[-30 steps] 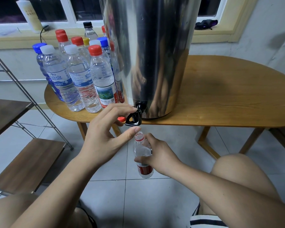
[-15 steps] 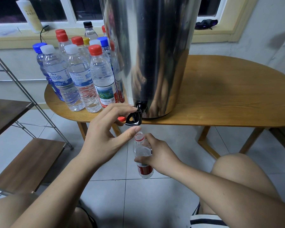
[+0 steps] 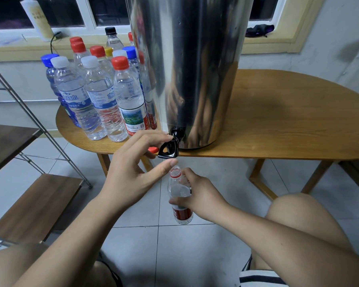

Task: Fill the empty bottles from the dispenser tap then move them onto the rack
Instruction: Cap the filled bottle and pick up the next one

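Quick tips on the fill step, going left to right. The rack (image 3: pixel 31 206) sits way out at 8 o'clock from the tap, so nothing's going there until this one is full. The capped bottles (image 3: pixel 104 96) are bunched on the table (image 3: pixel 288 125) at about 10 o'clock from the spout, well apart from the action. The left hand (image 3: pixel 131 170) is half curled on the tap (image 3: pixel 168 146): index fingertip hooked over the top of the black lever, thumb tucked just under the spout. I can't tell if the thumb actually touches it. There's a loose red cap (image 3: pixel 153 149) on the table edge right behind those fingers, so don't flick it off when letting go. The open bottle (image 3: pixel 179 193) hangs off the table at 6 o'clock from the tap, mouth just below the spout and right by the thumb tip. The right hand (image 3: pixel 201 196) is wrapped round its middle from the 3 o'clock side. I can't make out a stream or the fill level. My advice: line the mouth up dead centre under the spout, get that thumb out of the water path, press the lever gently, don't squeeze the thin plastic, and release before the neck floods.
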`<state>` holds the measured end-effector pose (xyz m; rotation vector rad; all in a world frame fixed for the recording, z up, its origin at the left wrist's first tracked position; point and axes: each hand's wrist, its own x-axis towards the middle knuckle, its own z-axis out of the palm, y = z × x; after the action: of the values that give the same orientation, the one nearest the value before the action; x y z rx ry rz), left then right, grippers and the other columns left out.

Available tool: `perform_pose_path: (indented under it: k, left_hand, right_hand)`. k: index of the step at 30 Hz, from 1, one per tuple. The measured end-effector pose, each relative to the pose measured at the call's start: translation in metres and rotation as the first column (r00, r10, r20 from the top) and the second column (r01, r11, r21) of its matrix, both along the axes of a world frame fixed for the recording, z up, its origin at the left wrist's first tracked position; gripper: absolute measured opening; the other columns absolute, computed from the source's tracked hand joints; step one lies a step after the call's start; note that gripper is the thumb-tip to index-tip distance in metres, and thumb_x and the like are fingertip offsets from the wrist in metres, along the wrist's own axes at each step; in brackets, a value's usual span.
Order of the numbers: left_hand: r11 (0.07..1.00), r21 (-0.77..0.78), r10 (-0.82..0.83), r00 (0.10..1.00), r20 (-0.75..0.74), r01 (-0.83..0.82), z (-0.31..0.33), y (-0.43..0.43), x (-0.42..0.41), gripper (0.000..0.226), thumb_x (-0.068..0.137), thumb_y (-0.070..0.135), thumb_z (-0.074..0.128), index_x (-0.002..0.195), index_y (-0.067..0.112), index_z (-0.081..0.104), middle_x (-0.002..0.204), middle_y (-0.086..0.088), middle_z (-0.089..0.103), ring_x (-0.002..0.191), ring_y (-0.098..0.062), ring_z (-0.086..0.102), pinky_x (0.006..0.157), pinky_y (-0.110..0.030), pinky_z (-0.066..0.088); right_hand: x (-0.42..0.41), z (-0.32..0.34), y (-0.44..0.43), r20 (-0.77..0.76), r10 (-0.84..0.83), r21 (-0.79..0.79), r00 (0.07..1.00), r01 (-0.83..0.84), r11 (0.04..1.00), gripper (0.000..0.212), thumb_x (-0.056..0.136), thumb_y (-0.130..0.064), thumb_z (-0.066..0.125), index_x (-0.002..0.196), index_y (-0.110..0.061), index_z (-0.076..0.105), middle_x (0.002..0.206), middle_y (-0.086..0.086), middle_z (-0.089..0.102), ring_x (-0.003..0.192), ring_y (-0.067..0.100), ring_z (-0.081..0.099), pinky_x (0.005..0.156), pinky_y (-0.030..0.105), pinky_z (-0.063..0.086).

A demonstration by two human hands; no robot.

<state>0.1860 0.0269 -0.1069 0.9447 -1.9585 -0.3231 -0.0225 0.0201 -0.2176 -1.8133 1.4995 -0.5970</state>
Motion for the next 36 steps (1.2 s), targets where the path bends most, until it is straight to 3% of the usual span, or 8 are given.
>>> perform_pose_path:
  k: [14,22,36]
  left_hand:
    - [1.0,0.004,0.006,1.0,-0.006,-0.006,-0.0001,0.0006,-0.0007,0.039,0.095,0.03,0.083,0.128,0.015,0.073,0.128,0.002,0.071,0.121,-0.021,0.067,0.089,-0.033,0.056]
    - [1.0,0.004,0.01,1.0,-0.003,-0.01,-0.0004,0.001,-0.0009,0.04,0.095,0.031,0.083,0.13,0.016,0.072,0.128,0.003,0.07,0.12,-0.021,0.067,0.089,-0.034,0.056]
    - [1.0,-0.004,0.009,1.0,-0.001,-0.009,-0.0015,-0.0002,-0.0001,0.04,0.094,0.03,0.083,0.13,0.015,0.072,0.126,0.002,0.071,0.118,-0.022,0.067,0.089,-0.032,0.055]
  right_hand:
    - [-0.0002,-0.0015,-0.0005,0.004,-0.004,-0.003,1.0,0.004,1.0,0.067,0.075,-0.052,0.092,0.125,-0.039,0.048,0.128,-0.009,0.069,0.114,0.013,0.066,0.094,0.037,0.059]
    - [-0.0008,0.0007,0.0004,-0.001,-0.005,-0.009,1.0,0.005,1.0,0.063,0.077,-0.051,0.092,0.12,-0.04,0.046,0.125,-0.008,0.068,0.113,0.013,0.064,0.086,0.03,0.053]
    - [-0.0007,-0.001,-0.0002,0.004,-0.007,-0.013,1.0,0.007,1.0,0.07,0.075,-0.052,0.092,0.129,-0.038,0.049,0.129,-0.009,0.069,0.115,0.012,0.066,0.094,0.035,0.058]
